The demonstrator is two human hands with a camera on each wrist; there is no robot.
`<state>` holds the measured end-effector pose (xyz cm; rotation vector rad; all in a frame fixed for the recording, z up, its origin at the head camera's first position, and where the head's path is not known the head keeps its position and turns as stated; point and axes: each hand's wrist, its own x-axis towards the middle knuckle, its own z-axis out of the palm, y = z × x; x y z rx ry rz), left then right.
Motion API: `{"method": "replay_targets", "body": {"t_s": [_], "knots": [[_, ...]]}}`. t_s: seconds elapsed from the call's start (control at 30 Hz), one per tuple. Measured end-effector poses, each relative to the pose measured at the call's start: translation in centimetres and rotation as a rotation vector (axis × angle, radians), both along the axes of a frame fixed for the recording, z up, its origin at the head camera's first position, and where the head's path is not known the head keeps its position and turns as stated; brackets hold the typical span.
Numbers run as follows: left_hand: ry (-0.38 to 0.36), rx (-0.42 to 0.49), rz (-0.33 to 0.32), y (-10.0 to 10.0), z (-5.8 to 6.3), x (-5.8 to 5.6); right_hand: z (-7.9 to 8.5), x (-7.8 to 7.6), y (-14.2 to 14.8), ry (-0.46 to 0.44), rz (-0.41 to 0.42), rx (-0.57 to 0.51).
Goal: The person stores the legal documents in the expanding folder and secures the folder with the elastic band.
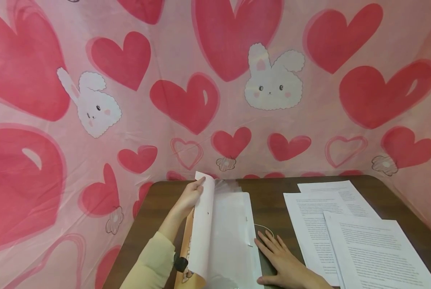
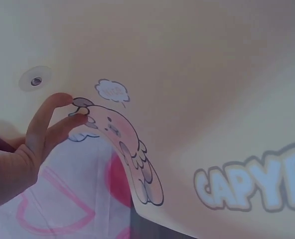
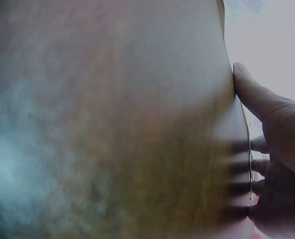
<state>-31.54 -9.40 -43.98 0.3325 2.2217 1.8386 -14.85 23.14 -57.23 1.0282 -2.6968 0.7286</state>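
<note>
My left hand (image 1: 192, 195) pinches the raised cover (image 1: 203, 228) of a document folder near its far corner. The cover's inner side is white; its tan outer side carries a cartoon capybara (image 2: 120, 129), and in the left wrist view thumb and finger grip the edge beside it. Inside the folder lies a translucent plastic sheet (image 1: 230, 233), with a white panel below it. My right hand (image 1: 282, 261) rests with spread, fairly straight fingers along the folder's right edge, fingertips and thumb touching it. The right wrist view is mostly blurred brown tabletop.
Several printed sheets (image 1: 381, 253) lie overlapping on the right of the brown table (image 1: 273, 188). A thin white cord (image 1: 266, 226) loops out from the folder's right edge. A pink curtain (image 1: 230, 120) with hearts and rabbits hangs behind the table and at its sides.
</note>
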Motion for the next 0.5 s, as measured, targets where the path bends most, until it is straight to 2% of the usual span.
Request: {"method": "replay_targets", "body": {"t_s": [0.23, 0.5], "knots": [[-0.056, 0.083, -0.015, -0.6, -0.5, 0.0, -2.2, -0.5, 0.4, 0.051, -0.022, -0.018], [-0.091, 0.118, -0.003, -1.4, -0.9, 0.1, -1.5, -0.1, 0.3, 0.033, -0.022, -0.043]]}}
